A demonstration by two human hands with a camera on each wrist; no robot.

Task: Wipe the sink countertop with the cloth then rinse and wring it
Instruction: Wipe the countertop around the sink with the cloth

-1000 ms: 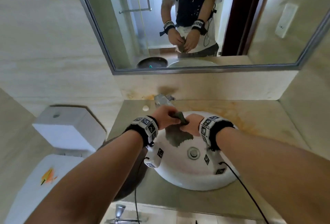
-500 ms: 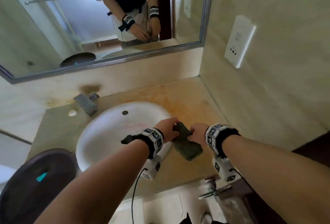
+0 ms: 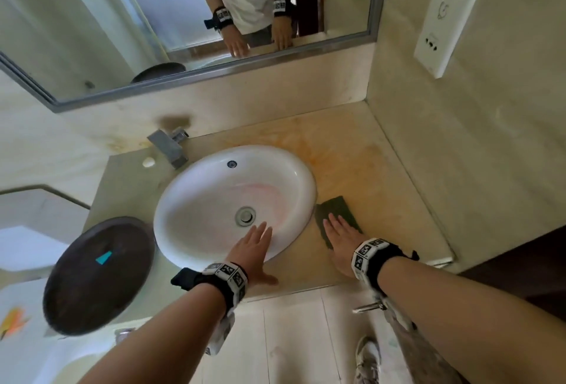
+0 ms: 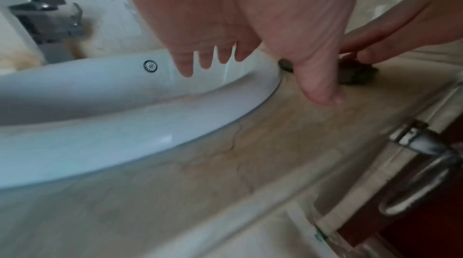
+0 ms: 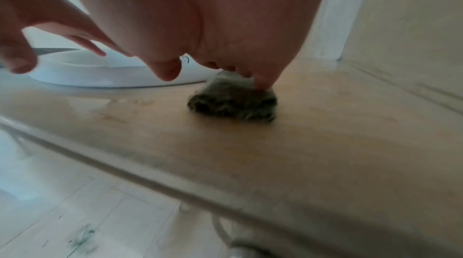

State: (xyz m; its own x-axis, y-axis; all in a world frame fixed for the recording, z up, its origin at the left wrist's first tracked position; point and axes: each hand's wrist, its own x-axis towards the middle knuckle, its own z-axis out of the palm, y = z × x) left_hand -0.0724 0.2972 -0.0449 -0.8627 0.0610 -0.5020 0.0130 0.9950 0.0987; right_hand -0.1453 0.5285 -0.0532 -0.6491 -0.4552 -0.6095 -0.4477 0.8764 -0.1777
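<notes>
cloth (image 3: 335,215) lies on the countertop (image 3: 367,169) just right of the sink (image 3: 190,248), pressed under the flat right hand (image 3: 340,241). left hand (image 3: 252,250) is spread, holding nothing. it seems soft, damp and light; flat fingers on top should grip it best.

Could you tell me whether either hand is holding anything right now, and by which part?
Nothing is gripped: the right hand presses flat on the cloth's near end; the left hand is empty.

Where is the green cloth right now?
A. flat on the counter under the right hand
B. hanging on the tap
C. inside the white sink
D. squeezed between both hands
A: the cloth lies on the countertop beside the sink, with the right hand pressing flat on it.
</notes>
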